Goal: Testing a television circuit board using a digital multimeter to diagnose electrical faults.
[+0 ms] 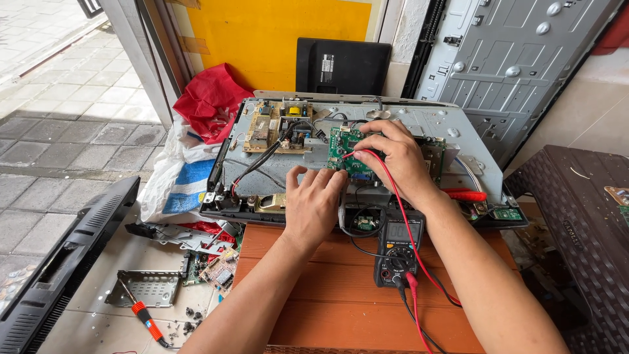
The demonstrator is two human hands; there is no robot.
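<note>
back cover off, green board [347,147] exposed in the opened monitor [419,124]; my right hand [396,157] pinches the red probe [367,152] on it, left hand [313,203] gripping the black probe, multimeter [398,252] on, reading unclear.

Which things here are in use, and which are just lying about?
In use: green circuit board, red probe lead, multimeter, open monitor chassis, left hand, right hand.
Lying about: orange-handled screwdriver, red cloth, loose metal plate, black monitor bezel.
</note>
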